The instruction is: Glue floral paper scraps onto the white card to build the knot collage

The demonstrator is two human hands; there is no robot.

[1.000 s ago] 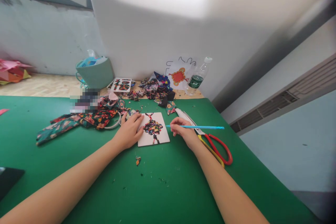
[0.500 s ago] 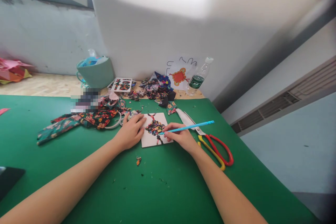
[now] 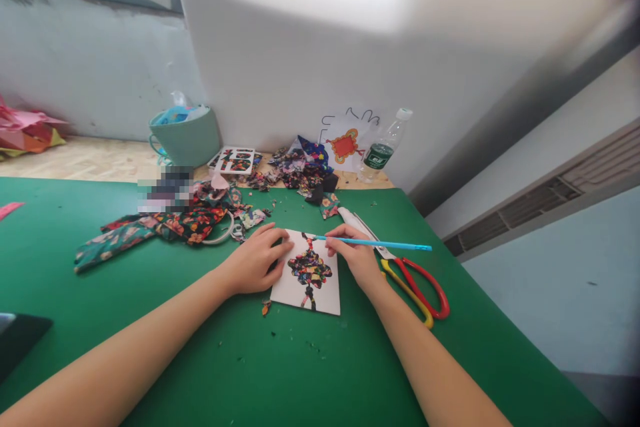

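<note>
On a green table [image 3: 250, 373] lies a patterned card [image 3: 310, 270], the left hand [image 3: 257, 260] spread at its edge; the right hand [image 3: 356, 263] pinches a blue pencil [image 3: 395, 245] crosswise, tip leftward, perhaps touching the card; pale wall [image 3: 290, 73] behind.

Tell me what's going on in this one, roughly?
A person's left hand rests at the left edge of a white board bearing a colourful patchwork design. The right hand holds a blue pencil, its tip by the board's top edge; whether it touches is unclear. The board lies on a green table, with scissors to the right of it and flowered fabric beyond the left hand.
</note>
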